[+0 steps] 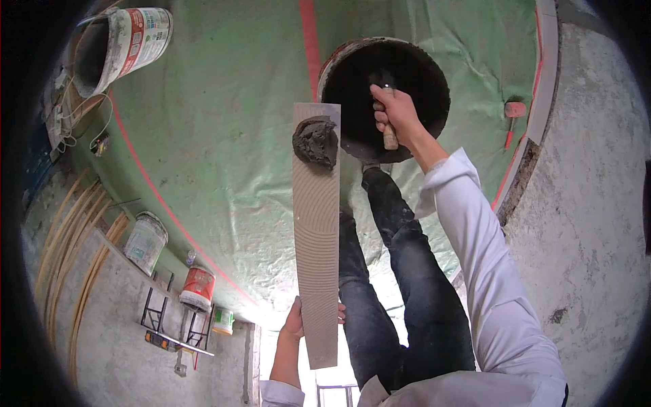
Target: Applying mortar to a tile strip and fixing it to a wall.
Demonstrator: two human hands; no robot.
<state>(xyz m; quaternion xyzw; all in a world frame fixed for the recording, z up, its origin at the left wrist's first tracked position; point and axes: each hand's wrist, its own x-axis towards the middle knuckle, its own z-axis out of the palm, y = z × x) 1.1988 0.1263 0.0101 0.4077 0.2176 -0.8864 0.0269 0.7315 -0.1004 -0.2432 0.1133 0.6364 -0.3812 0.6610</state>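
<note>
Ribbed strip held lengthwise, paste lump near far end

Strip (317,271): long axis runs nearly straight away from the wearer. Far end sits just left of the bucket (434,88) in the view, near end by the legs. Ribbed face up toward camera.
Left hand (294,320): wrapped round the strip near its close end, thumb side at left edge, fingertips at right edge.
Right hand (399,117): closed on the handle of a wood-handled tool (390,139), over the bucket mouth. Working end lost in the dark; can't tell its shape. Hands well apart.
Surface: wrinkled green sheet (224,102) on the floor, red tape lines (310,41). Rough grey concrete at right (583,203). Mallet (515,110) lies on the sheet near that side; labelled white-and-red pail (146,41) upper left.
Materials: strip beige-grey, thin, rectangular, arched ribs crosswise. Paste lump (316,141) dark, thick, ragged. Bucket round, dark inside.
</note>
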